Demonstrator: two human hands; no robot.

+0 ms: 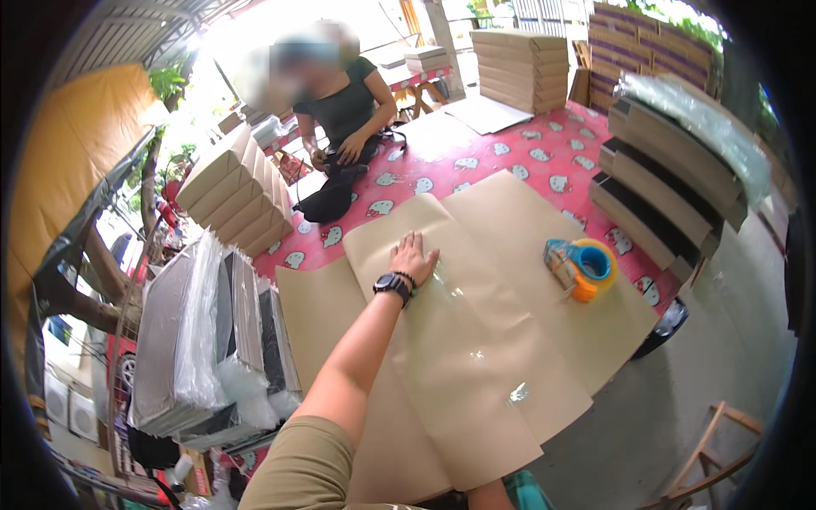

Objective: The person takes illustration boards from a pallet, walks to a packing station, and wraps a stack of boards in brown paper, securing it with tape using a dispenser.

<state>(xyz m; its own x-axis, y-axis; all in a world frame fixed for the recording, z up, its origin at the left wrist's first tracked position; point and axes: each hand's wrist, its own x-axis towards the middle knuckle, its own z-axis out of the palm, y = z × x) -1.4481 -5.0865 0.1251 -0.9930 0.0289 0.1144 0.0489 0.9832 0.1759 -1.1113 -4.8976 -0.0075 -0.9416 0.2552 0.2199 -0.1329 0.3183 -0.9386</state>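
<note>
My left hand (411,260) lies flat on a large brown kraft paper sheet (476,374), fingers spread and nothing held. A dark watch and beaded bracelets sit on its wrist. The paper is in overlapping folded panels across the near table. Shiny clear tape pieces (518,393) stick to it, some along a seam. Right of the hand, on the paper, rests an orange and blue tape dispenser (583,269) with a roll of tape. My right hand does not show; a bit of bare skin and teal checked cloth appear below the paper's near edge.
Wrapped brown bundles (234,191) stand at left, above plastic-covered grey boards (200,331). Stacked boards (671,178) rise at right, and another brown stack (518,72) at the back. Across the pink patterned table (467,157), a person handles a black item (327,195). A wooden frame (714,450) stands lower right.
</note>
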